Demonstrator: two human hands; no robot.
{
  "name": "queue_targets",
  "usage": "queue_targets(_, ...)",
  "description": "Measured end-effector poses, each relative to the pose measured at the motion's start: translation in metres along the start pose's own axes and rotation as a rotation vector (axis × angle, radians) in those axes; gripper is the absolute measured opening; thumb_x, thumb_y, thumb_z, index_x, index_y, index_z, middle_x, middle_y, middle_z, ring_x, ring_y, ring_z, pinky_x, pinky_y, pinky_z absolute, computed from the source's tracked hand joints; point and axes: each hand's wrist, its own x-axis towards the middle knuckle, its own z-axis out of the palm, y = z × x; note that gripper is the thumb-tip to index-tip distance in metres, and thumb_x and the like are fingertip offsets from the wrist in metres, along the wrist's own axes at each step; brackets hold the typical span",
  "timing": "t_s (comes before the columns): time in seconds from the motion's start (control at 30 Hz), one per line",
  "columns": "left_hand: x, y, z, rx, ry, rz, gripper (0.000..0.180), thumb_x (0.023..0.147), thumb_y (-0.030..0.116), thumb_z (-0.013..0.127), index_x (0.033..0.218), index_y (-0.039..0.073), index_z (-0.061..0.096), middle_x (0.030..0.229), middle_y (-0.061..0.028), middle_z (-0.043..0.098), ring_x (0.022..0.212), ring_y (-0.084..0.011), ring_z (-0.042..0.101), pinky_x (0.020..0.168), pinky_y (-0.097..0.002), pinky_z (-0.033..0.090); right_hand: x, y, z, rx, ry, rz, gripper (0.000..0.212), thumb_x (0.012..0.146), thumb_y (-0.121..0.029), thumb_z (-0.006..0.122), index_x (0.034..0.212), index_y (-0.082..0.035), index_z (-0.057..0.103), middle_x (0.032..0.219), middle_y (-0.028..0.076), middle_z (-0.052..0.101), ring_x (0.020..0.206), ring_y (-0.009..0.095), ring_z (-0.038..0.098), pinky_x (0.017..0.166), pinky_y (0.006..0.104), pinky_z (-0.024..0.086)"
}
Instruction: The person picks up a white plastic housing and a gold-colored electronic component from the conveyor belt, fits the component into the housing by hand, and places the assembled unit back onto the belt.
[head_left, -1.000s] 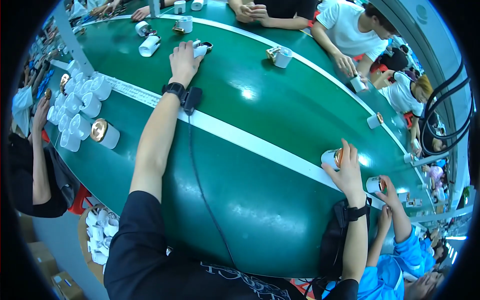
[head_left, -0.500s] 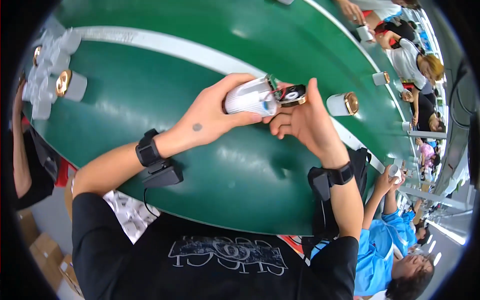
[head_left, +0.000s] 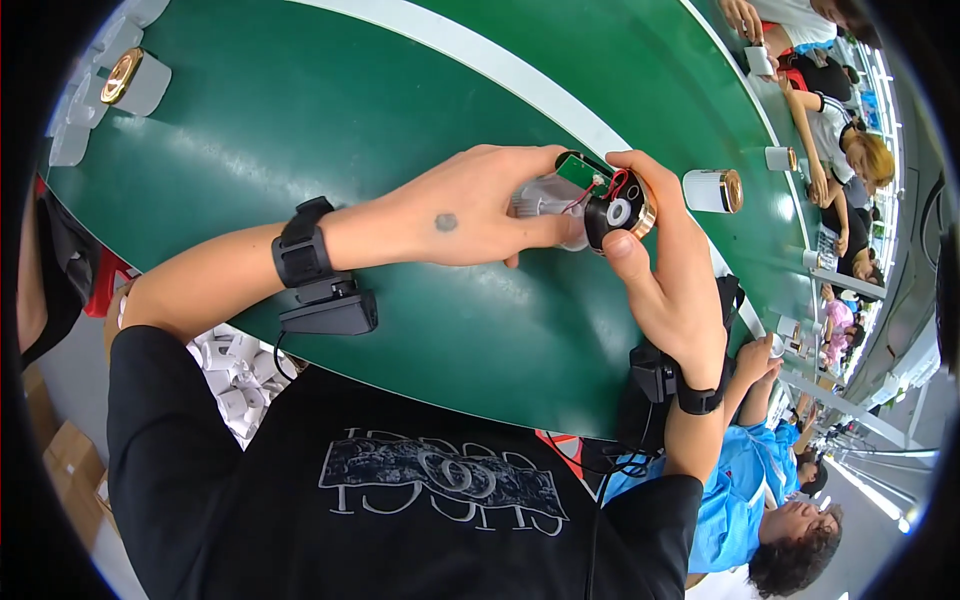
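Note:
My left hand (head_left: 465, 205) is closed round a translucent ribbed cup (head_left: 546, 197), which lies tilted on its side. At the cup's mouth, beside my left fingertips, a small green circuit board (head_left: 577, 171) sticks up. Red wires run from the board to a round black cap (head_left: 618, 212) with a white ring on its face and a gold rim. My right hand (head_left: 675, 285) grips this cap between thumb and fingers, its black face turned toward the cup. Cap and cup are close together above the green table; my left fingers hide part of the cup.
A white jar with a gold lid (head_left: 712, 191) lies right of my hands. Another gold-lidded jar (head_left: 137, 82) lies at the far left by several translucent cups (head_left: 72, 142). White parts (head_left: 240, 375) fill a container below the table edge. A co-worker in blue (head_left: 735, 505) sits at right.
My right hand has turned and now grips the cap with its black face showing. The cup has tilted and shifted right, and the circuit board stands out more clearly.

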Motion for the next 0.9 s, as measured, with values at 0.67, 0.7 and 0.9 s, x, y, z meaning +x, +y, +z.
queue_targets(0.67,0.001,-0.014,-0.005,-0.269,-0.073,-0.012,0.043,0.103,0.023,0.06,0.143,0.008,0.055,0.111,-0.0084,0.07,0.067,-0.0139,0.07,0.055,-0.0261,0.053,0.002,-0.004,0.01,0.086,0.014,0.088,0.064,0.079,-0.007,0.08,0.139,-0.006,0.059,0.135,0.013,0.057,0.109,0.026,0.063,0.092,0.0374,0.051)
queue_targets(0.7,0.001,-0.016,-0.006,-0.259,-0.087,-0.012,0.043,0.103,0.022,0.06,0.143,0.008,0.055,0.11,-0.0084,0.07,0.067,-0.0138,0.07,0.055,-0.0261,0.053,0.001,0.0,0.008,0.081,0.008,0.092,0.065,0.078,-0.007,0.08,0.139,-0.006,0.059,0.135,0.013,0.058,0.109,0.026,0.063,0.093,0.0374,0.05)
queue_targets(0.9,-0.004,-0.019,-0.004,-0.293,-0.083,0.014,0.044,0.098,0.022,0.064,0.138,0.005,0.057,0.104,-0.0113,0.072,0.065,-0.0156,0.069,0.059,-0.03,0.055,-0.009,0.006,-0.001,0.042,-0.008,0.105,0.069,0.072,-0.007,0.08,0.139,-0.005,0.06,0.131,0.014,0.065,0.111,0.027,0.064,0.096,0.0378,0.05)
